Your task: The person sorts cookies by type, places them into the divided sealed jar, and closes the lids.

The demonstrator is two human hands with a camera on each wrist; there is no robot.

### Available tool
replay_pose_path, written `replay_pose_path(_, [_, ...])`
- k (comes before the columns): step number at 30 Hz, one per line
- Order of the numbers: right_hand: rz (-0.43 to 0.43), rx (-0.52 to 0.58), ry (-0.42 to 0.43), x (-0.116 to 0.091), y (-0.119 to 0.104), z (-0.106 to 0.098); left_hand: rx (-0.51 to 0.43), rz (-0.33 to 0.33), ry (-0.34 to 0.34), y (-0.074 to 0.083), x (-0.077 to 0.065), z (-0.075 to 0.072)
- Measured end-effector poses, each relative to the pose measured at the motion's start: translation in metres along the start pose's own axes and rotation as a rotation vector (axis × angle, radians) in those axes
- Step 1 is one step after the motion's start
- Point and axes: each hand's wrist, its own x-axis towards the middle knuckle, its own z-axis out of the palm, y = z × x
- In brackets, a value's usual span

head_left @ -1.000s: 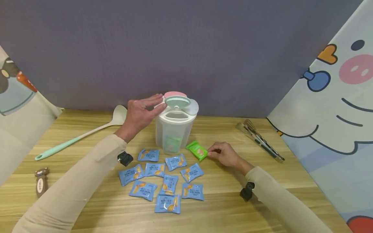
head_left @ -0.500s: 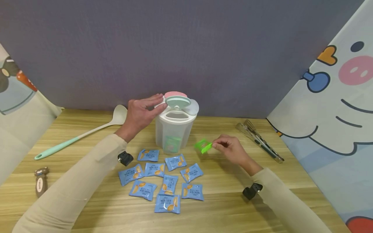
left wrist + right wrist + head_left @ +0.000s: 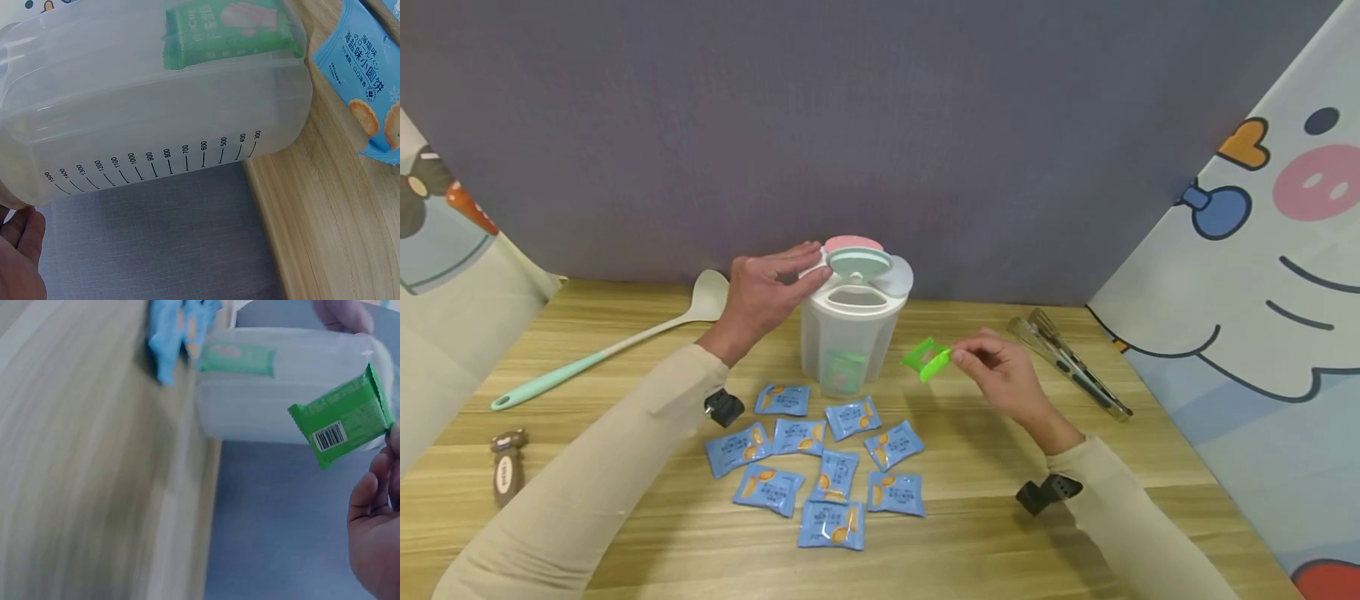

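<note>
My right hand (image 3: 1003,379) pinches a green snack packet (image 3: 927,359) by one end, above the table and right of the container. In the right wrist view, the packet (image 3: 344,419) shows its barcode side. A translucent lidded storage container (image 3: 850,342) stands upright, its mint flap (image 3: 859,262) raised and a front opening (image 3: 855,297) uncovered. My left hand (image 3: 763,296) rests on the left side of its lid, fingers and thumb extended. Another green packet (image 3: 228,31) lies inside at the bottom, seen through the wall. Several blue biscuit packets (image 3: 835,477) lie in front.
A white ladle with a mint handle (image 3: 553,379) lies at the left, and a small brown bear-shaped object (image 3: 507,471) lies nearer. Metal tongs (image 3: 1067,362) lie at the right. A grey panel (image 3: 880,125) stands behind the wooden table (image 3: 985,542).
My right hand has lifted the green packet off the table, moving it slightly right and up and tilting it. The left hand and container have stayed in place.
</note>
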Motion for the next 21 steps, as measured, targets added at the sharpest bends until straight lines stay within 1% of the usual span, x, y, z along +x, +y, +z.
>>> replay_pose_path(2, [-0.005,0.023,0.019,0.002,0.001,0.001,-0.004,-0.013,-0.004,0.000,0.000,0.000])
replay_pose_path(7, [0.010,0.126,0.059,0.007,0.000,0.001,-0.006,-0.041,-0.020,0.000,0.000,-0.001])
replay_pose_path(11, [0.008,0.206,0.067,0.013,-0.006,0.001,-0.006,-0.053,-0.027,0.001,0.000,-0.001])
replay_pose_path(14, [0.009,0.233,0.074,0.017,-0.010,0.001,-0.009,-0.049,-0.023,0.001,0.000,-0.001])
replay_pose_path(18, [0.006,0.239,0.112,0.022,-0.017,0.002,-0.012,-0.039,-0.011,0.001,0.000,0.000])
replay_pose_path(21, [-0.010,0.261,0.146,0.027,-0.021,0.003,-0.008,-0.032,-0.006,0.001,-0.001,0.000])
